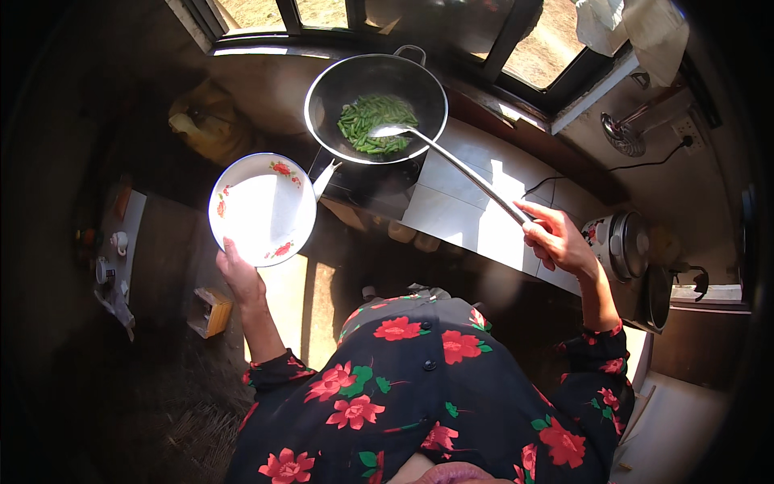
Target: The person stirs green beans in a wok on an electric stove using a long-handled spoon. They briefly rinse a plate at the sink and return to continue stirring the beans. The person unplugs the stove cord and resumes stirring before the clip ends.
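Note:
Cut green beans (378, 115) lie in the bottom of a dark wok (320, 78) with a loop handle, which sits on a black cooktop (378, 190). My right hand (559, 239) grips the long handle of a metal ladle or cooking spoon (468, 172); its bowl rests among the beans. My left hand (242, 272) holds a white enamel plate or shallow basin (260, 209) with red flowers by its near rim, thumb on the inside. This dish is at the wok's lower left, beside the wok's long side handle (326, 178), and its inside shows no food.
A white tiled counter (453, 206) runs right of the cooktop towards a flowered rice cooker (617, 245). A power cord (644, 163) trails from a wall outlet. Windows (547, 45) stand behind the wok. A yellowish plastic bag (208, 124) lies at left, with a small box (211, 311) lower down.

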Tool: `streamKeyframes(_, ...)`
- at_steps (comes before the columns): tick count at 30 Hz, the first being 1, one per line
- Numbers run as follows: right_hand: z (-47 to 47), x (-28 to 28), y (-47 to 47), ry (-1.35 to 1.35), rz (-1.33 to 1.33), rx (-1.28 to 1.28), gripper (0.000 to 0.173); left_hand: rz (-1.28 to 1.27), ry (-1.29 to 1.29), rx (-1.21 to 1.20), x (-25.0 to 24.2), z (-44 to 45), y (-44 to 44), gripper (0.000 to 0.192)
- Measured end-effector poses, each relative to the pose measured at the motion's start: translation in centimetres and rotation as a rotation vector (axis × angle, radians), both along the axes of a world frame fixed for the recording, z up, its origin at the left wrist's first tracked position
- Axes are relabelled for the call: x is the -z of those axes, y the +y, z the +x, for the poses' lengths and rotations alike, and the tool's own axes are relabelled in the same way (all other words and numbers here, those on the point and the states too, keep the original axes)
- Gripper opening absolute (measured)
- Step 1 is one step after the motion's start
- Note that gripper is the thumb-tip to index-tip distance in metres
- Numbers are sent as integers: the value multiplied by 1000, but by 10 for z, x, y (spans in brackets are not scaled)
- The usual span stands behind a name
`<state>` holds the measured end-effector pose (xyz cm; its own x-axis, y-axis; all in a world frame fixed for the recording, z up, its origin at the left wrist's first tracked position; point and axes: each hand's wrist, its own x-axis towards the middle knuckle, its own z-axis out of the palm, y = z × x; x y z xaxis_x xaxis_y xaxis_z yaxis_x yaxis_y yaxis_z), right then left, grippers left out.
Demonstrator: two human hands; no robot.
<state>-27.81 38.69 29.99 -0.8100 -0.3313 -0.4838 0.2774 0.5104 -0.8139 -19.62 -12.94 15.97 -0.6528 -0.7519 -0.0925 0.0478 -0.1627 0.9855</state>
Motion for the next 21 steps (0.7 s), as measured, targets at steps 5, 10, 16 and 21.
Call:
streamKeyframes(5, -48, -21, 18, -66, 88, -186, 52, 15, -5, -44, 1, 11, 49, 49)
streamKeyframes(10, -83, -42, 6, -12, 217, -290, 48, 7, -29, -68, 2, 34, 94, 53)
streamKeyframes(16, -112, -62, 13, 156, 413, -463, 50, -49, -113, -13, -4, 61, 116, 55)
streamKeyframes(21, -104, -38, 16, 124, 376, -301, 48, -47, -98, 19, -1, 59, 120, 54)
